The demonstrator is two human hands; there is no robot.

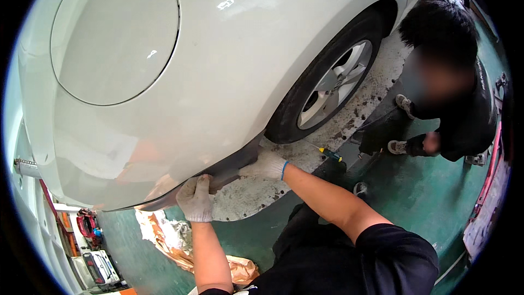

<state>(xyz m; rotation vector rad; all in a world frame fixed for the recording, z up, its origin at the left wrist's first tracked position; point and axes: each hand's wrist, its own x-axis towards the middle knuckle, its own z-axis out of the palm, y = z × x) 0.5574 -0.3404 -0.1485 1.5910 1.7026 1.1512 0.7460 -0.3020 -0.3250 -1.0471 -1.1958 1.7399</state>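
Note:
My left hand (194,198), in a white knit glove, grips a dark trim piece (226,168) along the lower edge of a white car body (136,142), fingers closed on it. My right hand (262,165), gloved with a blue cuff, also holds the trim, nearer the wheel (333,85); its fingertips are partly hidden. A yellow-and-black screwdriver (331,154) lies on the speckled white platform (248,203) to the right of that hand, below the tyre.
A co-worker (461,126) in dark clothes is bent over at the right beside the car. Crumpled paper and plastic (164,232) lie on the green floor (415,197) at lower left. Car parts (98,267) line the left edge; red parts (491,164) stand far right.

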